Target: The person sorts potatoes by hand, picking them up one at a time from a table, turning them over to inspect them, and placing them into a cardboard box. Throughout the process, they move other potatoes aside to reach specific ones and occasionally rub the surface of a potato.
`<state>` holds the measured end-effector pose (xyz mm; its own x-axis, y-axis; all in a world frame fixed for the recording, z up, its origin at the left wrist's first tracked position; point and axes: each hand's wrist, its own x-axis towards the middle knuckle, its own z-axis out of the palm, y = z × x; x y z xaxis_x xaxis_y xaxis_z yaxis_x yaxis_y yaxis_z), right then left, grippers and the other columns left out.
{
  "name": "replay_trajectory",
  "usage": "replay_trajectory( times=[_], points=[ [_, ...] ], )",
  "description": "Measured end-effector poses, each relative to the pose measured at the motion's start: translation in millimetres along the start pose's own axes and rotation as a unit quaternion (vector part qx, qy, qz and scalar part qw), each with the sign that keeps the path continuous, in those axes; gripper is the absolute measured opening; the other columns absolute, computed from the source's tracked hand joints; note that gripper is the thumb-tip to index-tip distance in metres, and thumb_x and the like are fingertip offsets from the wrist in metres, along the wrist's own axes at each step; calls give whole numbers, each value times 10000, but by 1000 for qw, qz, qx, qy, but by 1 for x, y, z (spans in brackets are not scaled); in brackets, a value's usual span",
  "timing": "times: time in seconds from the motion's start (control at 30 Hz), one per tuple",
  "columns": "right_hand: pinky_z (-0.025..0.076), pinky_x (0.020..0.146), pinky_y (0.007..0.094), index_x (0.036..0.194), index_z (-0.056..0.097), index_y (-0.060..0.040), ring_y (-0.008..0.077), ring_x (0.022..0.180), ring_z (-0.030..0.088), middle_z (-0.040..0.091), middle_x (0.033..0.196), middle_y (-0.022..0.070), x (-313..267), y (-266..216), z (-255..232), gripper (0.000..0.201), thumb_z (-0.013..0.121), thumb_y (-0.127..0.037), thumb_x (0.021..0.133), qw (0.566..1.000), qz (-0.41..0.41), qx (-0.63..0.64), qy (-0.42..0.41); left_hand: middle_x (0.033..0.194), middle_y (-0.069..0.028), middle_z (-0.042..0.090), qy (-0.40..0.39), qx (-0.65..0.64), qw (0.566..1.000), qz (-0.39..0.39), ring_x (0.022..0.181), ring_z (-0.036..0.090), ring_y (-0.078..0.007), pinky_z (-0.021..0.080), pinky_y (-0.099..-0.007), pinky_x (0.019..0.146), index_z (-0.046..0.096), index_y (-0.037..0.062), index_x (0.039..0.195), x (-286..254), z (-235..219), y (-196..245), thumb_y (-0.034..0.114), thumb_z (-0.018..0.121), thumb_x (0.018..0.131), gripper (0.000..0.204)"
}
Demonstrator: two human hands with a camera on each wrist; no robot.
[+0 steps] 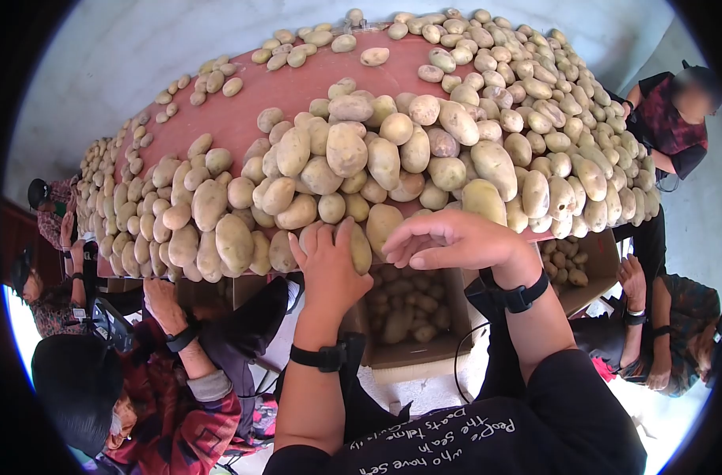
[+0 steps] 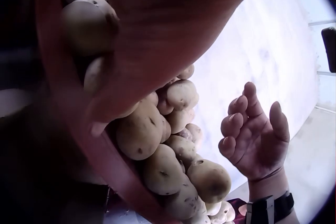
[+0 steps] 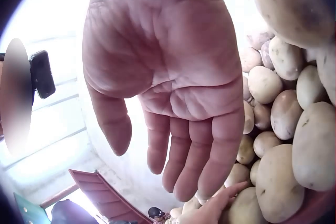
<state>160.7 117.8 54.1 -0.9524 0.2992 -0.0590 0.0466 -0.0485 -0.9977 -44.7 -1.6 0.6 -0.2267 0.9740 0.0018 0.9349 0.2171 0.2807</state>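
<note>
The head view shows potatoes (image 1: 346,150) heaped along the front edge of a red table (image 1: 190,136) and piled higher to the right, with looser ones towards the back. The left hand (image 1: 327,257) is at the front edge, its fingers spread over the heap, with 1 potato (image 1: 361,252) between its index finger and thumb. The left wrist view does not show those fingertips clearly; it shows the thumb side of the hand close up, above the table's edge, with potatoes behind it.

The right hand (image 1: 456,237) hovers just beside the left at the front of the heap. The head view gives mostly its back and side; the right wrist view shows what that hides: an empty palm, 4 fingers loosely bent and close together, the thumb well apart from them. The left wrist view also shows this palm, fingers gently curved.

Only the head view shows the box (image 1: 412,366) of potatoes below the front edge, between the 2 forearms, and a 2nd box (image 1: 602,265) to its right. It also shows a person in a plaid shirt (image 1: 190,416) at lower left and a person in a dark cap (image 1: 681,111) at upper right. Only the right wrist view shows a red panel (image 3: 107,195).
</note>
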Motion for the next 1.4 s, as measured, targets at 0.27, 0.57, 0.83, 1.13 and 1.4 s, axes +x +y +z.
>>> replay_trajectory(
  times=[0.27, 0.57, 0.83, 1.13, 1.4],
  points=[
    [499, 985, 324, 1268, 595, 14, 166, 1117, 630, 661, 1188, 99, 4, -1, -3, 321, 612, -110, 972, 1000, 5, -29, 2, 1328, -168, 574, -2, -18, 999, 47, 1404, 376, -362, 98, -658, 1187, 513, 123, 1409, -8, -5, -3, 208, 805, 606, 858],
    [492, 951, 328, 1261, 605, -15, 174, 1071, 635, 677, 1138, 101, 9, 11, 0, 339, 627, -191, 972, 988, 36, -143, 45, 1174, -163, 670, 52, -37, 997, 44, 1321, 477, -348, 131, -638, 1192, 599, 98, 1285, -3, -5, -8, 226, 760, 653, 664],
    [509, 942, 376, 1411, 464, -29, 250, 1103, 634, 663, 1143, 163, 10, 25, 6, 513, 637, -196, 958, 988, 16, -123, 89, 1131, -160, 669, 107, -73, 990, 62, 1209, 539, -343, 209, -597, 1186, 632, 77, 1217, 0, -3, -12, 249, 755, 669, 587],
    [519, 926, 386, 1336, 540, -8, 277, 1059, 662, 678, 1133, 181, 11, 27, 5, 445, 628, -218, 954, 982, 9, -167, 91, 1094, -190, 659, 159, -202, 966, -6, 1095, 588, -377, 399, -502, 1061, 639, 49, 1161, 2, -6, -24, 222, 735, 721, 482],
    [519, 918, 383, 1318, 556, 3, 273, 1051, 668, 682, 1138, 175, 12, 23, 6, 439, 622, -234, 954, 974, -4, -215, 71, 1118, -148, 637, 183, -475, 858, -71, 1016, 611, -261, 477, -389, 933, 589, -29, 1206, 1, -2, -38, 211, 648, 861, 425]
  ],
)
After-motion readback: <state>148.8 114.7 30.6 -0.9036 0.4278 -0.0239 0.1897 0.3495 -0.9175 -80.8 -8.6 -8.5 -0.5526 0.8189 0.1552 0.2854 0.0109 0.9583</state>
